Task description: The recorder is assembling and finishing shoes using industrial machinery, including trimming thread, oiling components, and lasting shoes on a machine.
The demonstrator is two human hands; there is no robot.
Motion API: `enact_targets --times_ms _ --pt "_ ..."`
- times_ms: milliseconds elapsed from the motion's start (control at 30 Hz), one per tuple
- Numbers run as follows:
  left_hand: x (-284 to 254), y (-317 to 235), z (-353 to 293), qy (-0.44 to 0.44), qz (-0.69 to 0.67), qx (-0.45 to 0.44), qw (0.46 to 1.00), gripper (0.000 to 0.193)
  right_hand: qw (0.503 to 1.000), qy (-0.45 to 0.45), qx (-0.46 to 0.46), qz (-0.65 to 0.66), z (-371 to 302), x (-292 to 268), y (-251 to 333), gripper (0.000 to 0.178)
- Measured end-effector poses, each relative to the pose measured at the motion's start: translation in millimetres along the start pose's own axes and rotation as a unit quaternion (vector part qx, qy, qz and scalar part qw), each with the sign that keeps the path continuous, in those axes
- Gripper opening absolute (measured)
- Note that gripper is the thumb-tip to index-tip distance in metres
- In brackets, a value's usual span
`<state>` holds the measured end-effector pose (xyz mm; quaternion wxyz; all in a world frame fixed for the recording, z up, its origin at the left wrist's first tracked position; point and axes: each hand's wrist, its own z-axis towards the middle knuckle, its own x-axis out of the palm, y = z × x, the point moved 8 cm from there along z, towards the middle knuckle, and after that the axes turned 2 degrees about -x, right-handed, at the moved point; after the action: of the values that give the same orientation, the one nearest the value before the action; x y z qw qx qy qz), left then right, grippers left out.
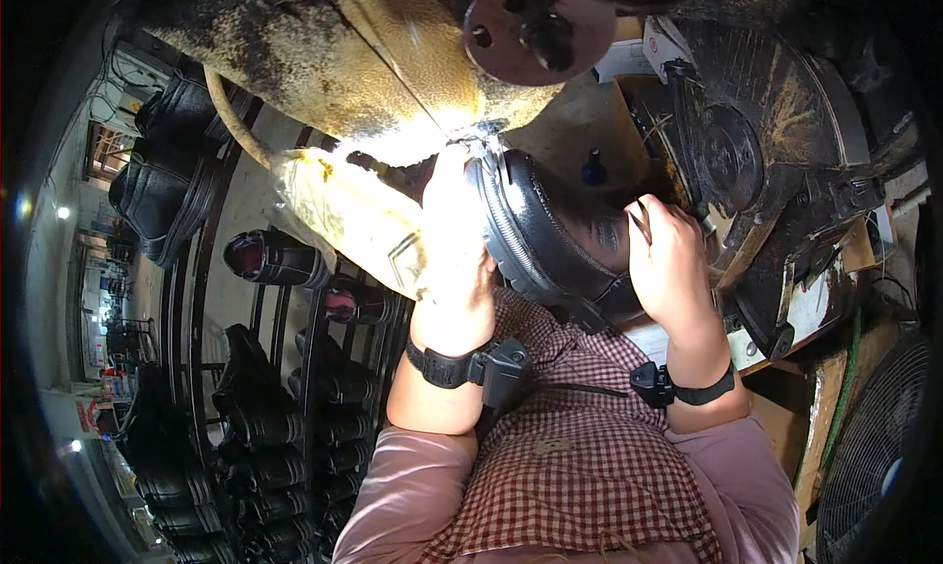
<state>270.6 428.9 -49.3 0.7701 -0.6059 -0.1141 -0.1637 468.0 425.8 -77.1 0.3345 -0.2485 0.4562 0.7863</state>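
A black leather shoe (560, 225) with a ridged sole edge is tilted on its side under the head of a worn, stained machine (393, 48). My left hand (457, 225), washed out by a bright light, presses along the sole side close to the machine's metal tip (478, 137). On the other side, my right hand (671, 259) is closed on the shoe's upper near its opening. Its thumb and fingers pinch the edge. Glare hides most of my left fingers, and the shoe covers part of the right ones.
Racks (196, 367) at left hold several rows of black shoes. A pale, stained machine arm (354, 225) sits left of my left hand. Dark machinery (751, 161) stands at right, with a fan (879, 446) lower right. A small blue bottle (593, 168) lies beyond the shoe.
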Motion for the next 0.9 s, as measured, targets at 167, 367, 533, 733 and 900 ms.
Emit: enact_targets --times_ms 167,367,533,733,900 --pt "-7.4 6.7 -3.0 -0.04 -0.039 0.01 0.998 0.069 1.0 0.014 0.007 -0.013 -4.0 -8.1 10.0 0.012" --pt "9.6 -17.1 -9.7 0.036 0.205 0.143 0.968 0.08 1.0 0.009 0.009 -0.02 -6.3 -9.4 8.0 0.012" --pt "4.7 -10.5 -18.8 -0.044 0.225 0.158 0.96 0.094 0.999 0.014 0.018 -0.026 -7.6 -10.8 11.2 0.012" --pt "3.1 -27.5 -18.4 0.009 0.47 0.241 0.849 0.053 0.999 0.042 0.018 0.002 -10.4 -11.8 12.5 0.012" --pt "-21.6 0.4 -40.1 0.007 0.596 0.176 0.783 0.049 0.999 0.028 -0.012 0.022 -14.6 -23.0 24.0 0.017"
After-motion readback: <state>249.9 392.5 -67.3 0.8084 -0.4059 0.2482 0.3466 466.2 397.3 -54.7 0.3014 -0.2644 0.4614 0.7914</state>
